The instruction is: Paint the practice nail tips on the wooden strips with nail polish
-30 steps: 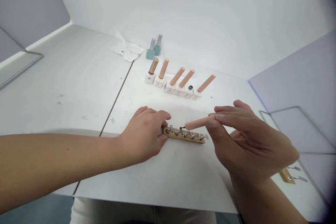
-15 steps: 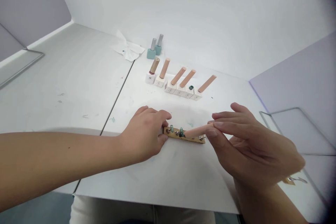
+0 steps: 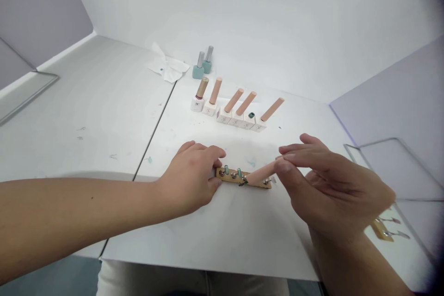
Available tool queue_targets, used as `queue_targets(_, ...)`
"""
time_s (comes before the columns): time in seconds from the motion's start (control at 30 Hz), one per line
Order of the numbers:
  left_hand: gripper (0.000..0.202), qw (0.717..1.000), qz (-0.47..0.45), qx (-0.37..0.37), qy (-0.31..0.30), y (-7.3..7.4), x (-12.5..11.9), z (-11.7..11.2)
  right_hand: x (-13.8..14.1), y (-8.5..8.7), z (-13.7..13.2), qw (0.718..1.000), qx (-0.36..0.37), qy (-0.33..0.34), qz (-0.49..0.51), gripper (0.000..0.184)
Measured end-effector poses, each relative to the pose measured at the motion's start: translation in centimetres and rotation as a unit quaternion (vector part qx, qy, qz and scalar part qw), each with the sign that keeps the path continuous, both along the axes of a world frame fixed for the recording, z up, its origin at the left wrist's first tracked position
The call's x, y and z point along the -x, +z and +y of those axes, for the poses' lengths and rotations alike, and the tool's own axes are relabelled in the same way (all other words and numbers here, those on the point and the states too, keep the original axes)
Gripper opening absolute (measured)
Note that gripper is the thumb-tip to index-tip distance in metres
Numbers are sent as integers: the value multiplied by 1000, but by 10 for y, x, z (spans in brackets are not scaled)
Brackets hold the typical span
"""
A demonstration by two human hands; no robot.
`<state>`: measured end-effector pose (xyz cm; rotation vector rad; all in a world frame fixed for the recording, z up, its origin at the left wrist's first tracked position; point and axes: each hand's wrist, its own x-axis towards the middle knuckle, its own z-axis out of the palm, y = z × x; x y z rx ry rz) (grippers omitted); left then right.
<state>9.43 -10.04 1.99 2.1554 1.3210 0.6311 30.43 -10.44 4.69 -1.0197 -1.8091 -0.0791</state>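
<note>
My left hand grips the left end of a narrow wooden nail-tip stand, thumb on the near side and fingers on the far side. Small green nail tips stand up on its metal clips. Between thumb and fingers of my right hand is a nail polish brush with a long peach-coloured cap handle. Its dark green bristle end is low over the near edge of the stand; whether it touches is unclear. The right part of the stand is partly hidden behind the handle.
Beyond the stand is a row of white polish bottles, one uncapped bottle showing dark green at its mouth. Farther back are two teal bottles and a crumpled tissue. Another wooden stand lies at right, partly behind my wrist.
The brush tip has moved off the second green nail tip, slightly toward me and right, and its handle is tilted more steeply. My left hand stays on the stand.
</note>
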Motion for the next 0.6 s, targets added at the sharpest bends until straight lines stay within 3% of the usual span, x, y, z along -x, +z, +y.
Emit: queue_targets(0.6,38,999,26,-1,20,6,0,-1,2,-10,25,989,94,-108,40,5)
